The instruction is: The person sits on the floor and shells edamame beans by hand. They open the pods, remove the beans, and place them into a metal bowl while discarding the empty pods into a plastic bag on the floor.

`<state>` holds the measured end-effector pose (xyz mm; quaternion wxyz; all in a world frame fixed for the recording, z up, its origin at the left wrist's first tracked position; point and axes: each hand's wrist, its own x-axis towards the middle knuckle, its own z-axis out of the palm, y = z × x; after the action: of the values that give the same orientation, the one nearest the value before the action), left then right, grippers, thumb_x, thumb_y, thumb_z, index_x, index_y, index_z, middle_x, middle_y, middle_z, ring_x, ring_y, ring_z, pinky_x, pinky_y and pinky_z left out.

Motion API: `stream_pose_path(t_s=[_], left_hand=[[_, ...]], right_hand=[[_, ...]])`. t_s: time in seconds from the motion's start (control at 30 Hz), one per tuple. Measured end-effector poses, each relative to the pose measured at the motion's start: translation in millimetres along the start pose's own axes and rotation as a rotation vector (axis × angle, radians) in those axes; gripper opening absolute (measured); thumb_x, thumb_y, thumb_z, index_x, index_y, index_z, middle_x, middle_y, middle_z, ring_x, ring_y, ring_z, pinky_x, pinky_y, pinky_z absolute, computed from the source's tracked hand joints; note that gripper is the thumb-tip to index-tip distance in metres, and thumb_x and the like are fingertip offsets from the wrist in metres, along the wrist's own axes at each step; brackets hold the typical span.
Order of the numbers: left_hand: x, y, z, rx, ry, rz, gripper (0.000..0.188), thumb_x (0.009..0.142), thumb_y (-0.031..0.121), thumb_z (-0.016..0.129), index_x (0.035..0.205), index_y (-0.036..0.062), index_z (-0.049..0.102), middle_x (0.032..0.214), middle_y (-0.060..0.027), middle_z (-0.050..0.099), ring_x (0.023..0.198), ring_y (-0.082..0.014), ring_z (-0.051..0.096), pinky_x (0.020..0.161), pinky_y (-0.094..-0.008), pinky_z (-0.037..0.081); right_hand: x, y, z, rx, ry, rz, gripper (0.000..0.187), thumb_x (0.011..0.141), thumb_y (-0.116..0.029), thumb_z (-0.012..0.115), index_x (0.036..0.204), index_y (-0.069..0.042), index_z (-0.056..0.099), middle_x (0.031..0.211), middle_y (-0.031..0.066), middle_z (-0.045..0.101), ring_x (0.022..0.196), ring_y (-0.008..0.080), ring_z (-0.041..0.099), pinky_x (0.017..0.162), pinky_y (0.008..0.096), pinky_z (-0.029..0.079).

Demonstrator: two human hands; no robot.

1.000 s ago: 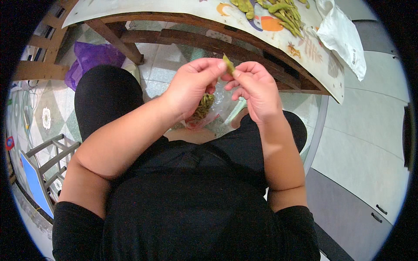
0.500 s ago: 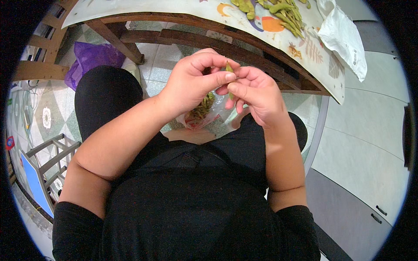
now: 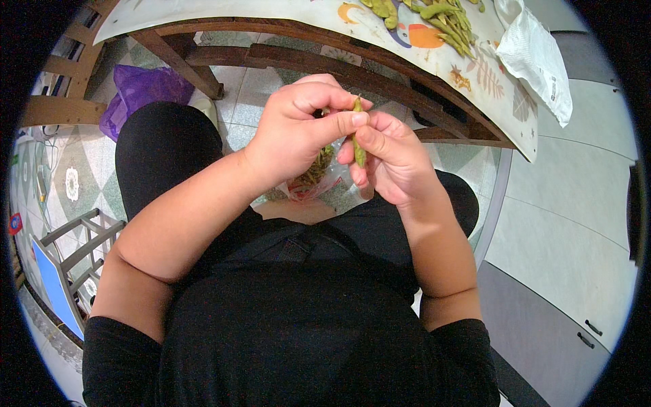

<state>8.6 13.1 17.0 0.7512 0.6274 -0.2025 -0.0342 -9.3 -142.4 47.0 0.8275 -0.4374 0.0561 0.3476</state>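
Note:
Between my two hands is a green bean pod (image 3: 360, 150), held upright above my lap. My left hand (image 3: 298, 125) pinches its upper part between thumb and forefinger. From the other side, my right hand (image 3: 393, 156) grips the same pod with thumb and fingers, its lower half showing below the thumb. Under my hands, on the floor between my legs, a clear plastic bag (image 3: 319, 184) holds greenish-brown pods or scraps, partly hidden by my left hand. A pile of green bean pods (image 3: 447, 20) lies on the table ahead.
The table has a patterned white cover (image 3: 271, 8) and wooden legs and rails. A white plastic bag (image 3: 536, 61) hangs over its right edge. A purple bag (image 3: 142, 95) lies on the floor at left. A blue-topped stool (image 3: 57, 285) stands lower left, and pale cabinets (image 3: 563, 190) line the right.
My right hand has shifted slightly left and turned, so more of the pod shows below its thumb. My left hand has hardly moved.

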Motion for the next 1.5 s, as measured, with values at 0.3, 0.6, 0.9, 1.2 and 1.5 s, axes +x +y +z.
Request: stream_pose_path(t_s=[0.3,0.6,0.9,1.2,1.5], left_hand=[[1,7,5,-0.452,0.064,-0.342,0.013,0.078,0.012,0.055,0.083,0.0012,0.059,0.080,-0.0054,0.056,0.072,-0.0105,0.051,0.067,-0.0233,0.041],[-4,-3,9,-0.934,0.099,-0.499,0.017,0.081,0.016,0.050,0.090,0.0028,0.057,0.093,-0.0060,0.058,0.080,-0.0125,0.052,0.075,-0.0261,0.041],[-4,-1,21,-0.910,0.264,-0.558,0.018,0.082,0.010,0.046,0.095,-0.0003,0.053,0.082,-0.0057,0.055,0.070,-0.0116,0.049,0.068,-0.0245,0.041],[-3,-9,13,-0.825,0.223,-0.619,0.019,0.080,0.006,0.044,0.097,-0.0018,0.048,0.091,-0.0108,0.054,0.085,-0.0181,0.052,0.078,-0.0304,0.042],[-5,-9,12,-0.661,0.152,-0.627,0.015,0.078,0.014,0.057,0.088,0.0032,0.053,0.078,-0.0040,0.056,0.068,-0.0108,0.053,0.066,-0.0232,0.043]], right_hand=[[6,4,1,0.099,-0.009,-0.021,0.015,0.084,-0.021,0.050,0.085,-0.006,0.051,0.067,0.0074,0.058,0.046,0.0098,0.051,0.041,0.0192,0.041],[11,12,5,-0.029,0.236,-0.184,0.016,0.086,-0.020,0.045,0.083,-0.006,0.051,0.063,0.0055,0.054,0.044,0.0078,0.043,0.039,0.0175,0.033],[21,17,3,-0.580,0.466,-0.395,0.010,0.084,-0.010,0.048,0.079,-0.002,0.052,0.066,0.0021,0.054,0.053,0.0045,0.047,0.047,0.0156,0.038],[24,17,-5,-0.837,0.512,-0.427,0.004,0.078,-0.005,0.054,0.078,-0.001,0.053,0.065,0.0007,0.054,0.057,0.0052,0.050,0.052,0.0189,0.042],[19,7,-3,-0.412,0.374,-0.340,0.013,0.083,-0.015,0.050,0.088,-0.004,0.046,0.062,0.0044,0.053,0.045,0.0058,0.043,0.038,0.0166,0.033]])
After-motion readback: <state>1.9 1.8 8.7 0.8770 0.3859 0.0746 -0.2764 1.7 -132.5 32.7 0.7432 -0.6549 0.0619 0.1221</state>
